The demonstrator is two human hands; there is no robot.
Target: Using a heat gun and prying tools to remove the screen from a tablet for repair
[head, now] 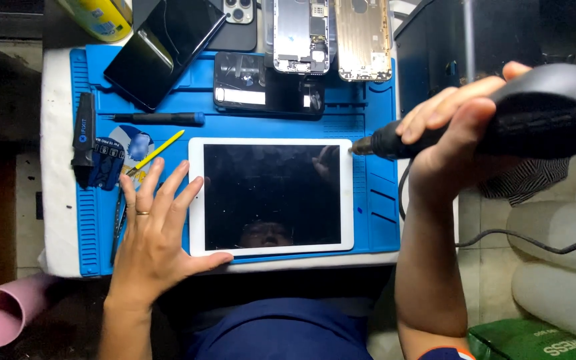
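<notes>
White-framed tablet (271, 197) lies dark-screened on the blue mat (381, 220), left hand (158, 223) spread flat at its left edge, right hand (461, 127) gripping a black rotary tool (501, 123) at its top-right corner, phones (268, 83) beyond.

We are at a phone and tablet repair bench. A blue repair mat (375, 220) covers the surface. At twelve o'clock lie opened phone shells (301, 33) and dark phones (165, 47). At nine o'clock sit a screwdriver (158, 119), picks (107, 160) and tweezers (119, 227). A white tablet (271, 197) lies in the middle.
</notes>
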